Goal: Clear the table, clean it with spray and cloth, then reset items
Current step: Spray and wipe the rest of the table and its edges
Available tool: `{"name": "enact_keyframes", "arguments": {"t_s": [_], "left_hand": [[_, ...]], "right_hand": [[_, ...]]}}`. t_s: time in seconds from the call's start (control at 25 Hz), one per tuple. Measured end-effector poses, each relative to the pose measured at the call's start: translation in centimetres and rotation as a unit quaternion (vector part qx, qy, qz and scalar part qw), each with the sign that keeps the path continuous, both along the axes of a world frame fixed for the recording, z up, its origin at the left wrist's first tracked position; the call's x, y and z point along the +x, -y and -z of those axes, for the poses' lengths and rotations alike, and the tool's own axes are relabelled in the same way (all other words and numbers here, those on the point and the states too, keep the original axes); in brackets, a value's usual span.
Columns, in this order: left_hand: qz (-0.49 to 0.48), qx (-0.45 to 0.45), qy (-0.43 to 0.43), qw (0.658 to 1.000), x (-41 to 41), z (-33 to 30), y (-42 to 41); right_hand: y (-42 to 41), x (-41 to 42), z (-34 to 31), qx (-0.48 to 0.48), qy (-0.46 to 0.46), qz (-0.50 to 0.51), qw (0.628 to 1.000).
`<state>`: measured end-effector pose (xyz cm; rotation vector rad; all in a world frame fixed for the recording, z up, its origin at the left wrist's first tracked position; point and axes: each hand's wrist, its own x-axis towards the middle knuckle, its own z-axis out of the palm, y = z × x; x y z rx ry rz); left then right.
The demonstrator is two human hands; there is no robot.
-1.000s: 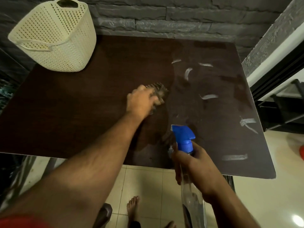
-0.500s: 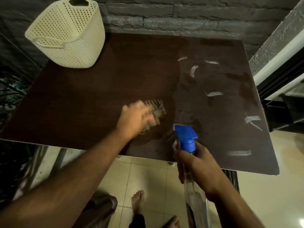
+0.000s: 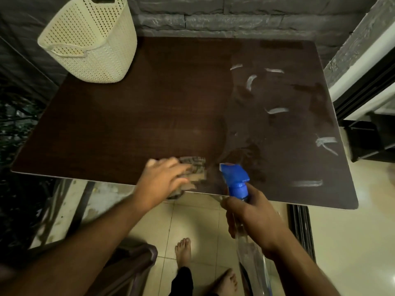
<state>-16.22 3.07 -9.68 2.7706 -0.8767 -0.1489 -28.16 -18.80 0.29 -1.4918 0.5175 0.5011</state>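
Clearly the left hand (image 3: 162, 180) lies with fingers spread flat on a soft, limp patterned cloth (image 3: 193, 169) at the near edge of the dark brown worktop (image 3: 128, 124), part of the cloth drooping over that edge. Just beside it, the right hand (image 3: 252, 218) grips the neck of a clear plastic spray bottle with a blue trigger head (image 3: 235, 178). That bottle probably feels light and slick, so the neck is the surest hold, while the cloth wants a flat pressing palm.

The dark brown rectangular wooden table (image 3: 132, 116) carries a cream perforated plastic basket (image 3: 89, 41) at its far left corner. A patterned cleaning cloth (image 3: 195, 167) lies at the near edge, well apart from the basket. Whitish streaks (image 3: 275, 110) mark the surface to the basket's right.
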Motion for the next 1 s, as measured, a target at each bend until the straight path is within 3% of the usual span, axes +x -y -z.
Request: {"name": "enact_keyframes", "arguments": {"t_s": [0.16,0.2,0.28,0.36,0.44,0.48,0.6,0.68,0.76,0.92,1.0], "left_hand": [[-0.238,0.048,0.031,0.97,8.9,0.6,-3.0],[-0.259,0.048,0.03,0.964,9.9,0.6,-2.0],[-0.214,0.037,0.017,0.976,7.2,0.4,2.4],[-0.083,0.023,-0.031,0.996,1.1,0.0,5.2],[0.005,0.012,-0.027,1.0,-2.7,-0.3,3.9],[-0.002,0.012,-0.009,1.0,-1.9,-0.4,2.7],[-0.185,0.044,0.032,0.981,6.2,0.7,0.5],[-0.246,0.034,0.02,0.968,9.9,0.6,1.4],[-0.203,0.023,0.001,0.979,7.8,0.2,5.3],[0.015,0.005,-0.045,0.999,-4.5,-0.5,6.1],[-0.023,0.004,-0.025,0.999,-2.3,-0.5,3.4]], "right_hand": [[0.5,-0.2,0.6,-0.004,-0.001,0.008,1.0],[0.6,0.0,0.7,-0.006,0.0,0.012,1.0],[0.6,0.4,0.9,-0.003,0.001,0.017,1.0],[0.5,0.4,0.6,-0.003,0.001,0.007,1.0],[0.5,0.2,0.4,-0.002,0.002,0.004,1.0],[0.7,0.1,0.4,-0.004,0.002,0.006,1.0],[1.6,0.0,0.6,-0.025,0.002,0.008,1.0],[1.9,-0.2,0.7,-0.031,0.003,0.003,1.0],[2.0,-0.4,0.5,-0.022,0.001,0.005,1.0],[2.5,-1.0,0.0,-0.01,-0.001,0.009,1.0],[3.2,-1.3,0.2,-0.014,0.001,0.011,1.0]]}}
